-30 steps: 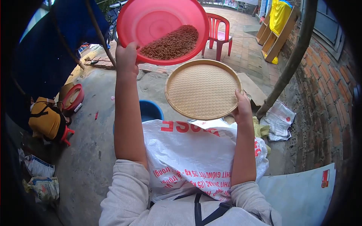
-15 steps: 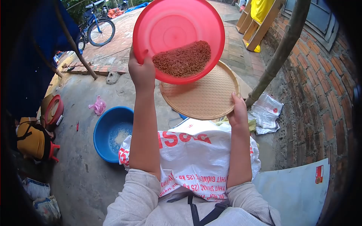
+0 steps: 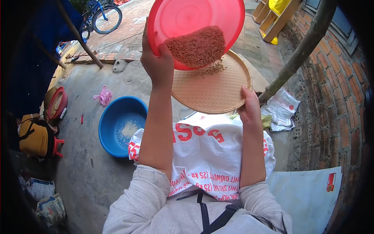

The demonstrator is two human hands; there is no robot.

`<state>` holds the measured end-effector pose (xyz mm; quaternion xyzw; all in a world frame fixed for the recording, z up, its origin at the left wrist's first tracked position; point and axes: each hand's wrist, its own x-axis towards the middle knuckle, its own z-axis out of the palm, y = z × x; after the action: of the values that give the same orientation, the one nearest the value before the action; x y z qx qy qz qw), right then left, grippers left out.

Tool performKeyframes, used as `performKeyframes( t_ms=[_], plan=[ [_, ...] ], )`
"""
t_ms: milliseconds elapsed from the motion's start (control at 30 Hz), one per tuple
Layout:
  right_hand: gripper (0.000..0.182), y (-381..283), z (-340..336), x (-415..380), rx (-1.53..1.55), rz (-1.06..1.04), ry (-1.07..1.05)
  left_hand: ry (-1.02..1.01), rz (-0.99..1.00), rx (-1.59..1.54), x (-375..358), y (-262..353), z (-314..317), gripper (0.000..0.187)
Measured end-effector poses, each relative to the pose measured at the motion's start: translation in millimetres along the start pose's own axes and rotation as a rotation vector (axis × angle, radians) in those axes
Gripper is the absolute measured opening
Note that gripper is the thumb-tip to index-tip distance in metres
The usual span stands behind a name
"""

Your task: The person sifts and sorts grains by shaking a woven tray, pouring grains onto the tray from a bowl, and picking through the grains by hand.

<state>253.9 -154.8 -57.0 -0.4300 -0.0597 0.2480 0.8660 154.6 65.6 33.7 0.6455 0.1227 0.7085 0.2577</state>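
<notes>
My left hand (image 3: 159,64) is closed on the rim of a red plastic basin (image 3: 187,17), which is tipped toward the right. Brown unhusked grain (image 3: 196,46) lies heaped against the basin's lower side. Some loose grain (image 3: 214,67) shows just below the rim, on or falling to a round woven bamboo tray (image 3: 210,91). My right hand (image 3: 249,104) grips the tray's right edge, thumb on top. The basin hides the tray's far left part. A white printed sack (image 3: 206,156) covers my lap beneath both arms.
A blue basin (image 3: 105,130) with pale grain in it stands on the concrete at left. Farther left, a person in yellow (image 3: 35,138) sits near another red basin (image 3: 58,103). A bamboo pole (image 3: 292,62) leans at right before a brick wall (image 3: 331,85).
The basin has shifted slightly right and up in view. Its grain has slid toward the lower right rim, and some now appears at the tray. The camera view has shifted slightly.
</notes>
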Motion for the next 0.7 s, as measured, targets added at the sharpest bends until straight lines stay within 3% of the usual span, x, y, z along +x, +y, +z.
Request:
performKeyframes(
  t_ms=[100,200,333,700],
  plan=[
    [0.034,1,1,-1,-0.022,-0.015,0.003,-0.058,-0.125,-0.035,0,7,-5,0.043],
    [0.036,0,4,-4,-0.034,-0.031,-0.002,0.01,-0.007,0.021,1,-2,-5,0.044],
    [0.032,1,7,-7,-0.056,-0.042,0.027,0.022,-0.003,0.034,3,-1,-10,0.043],
    [0.039,5,8,-3,-0.052,-0.032,0.003,0.039,-0.14,-0.077,4,1,-18,0.043]
  ],
)
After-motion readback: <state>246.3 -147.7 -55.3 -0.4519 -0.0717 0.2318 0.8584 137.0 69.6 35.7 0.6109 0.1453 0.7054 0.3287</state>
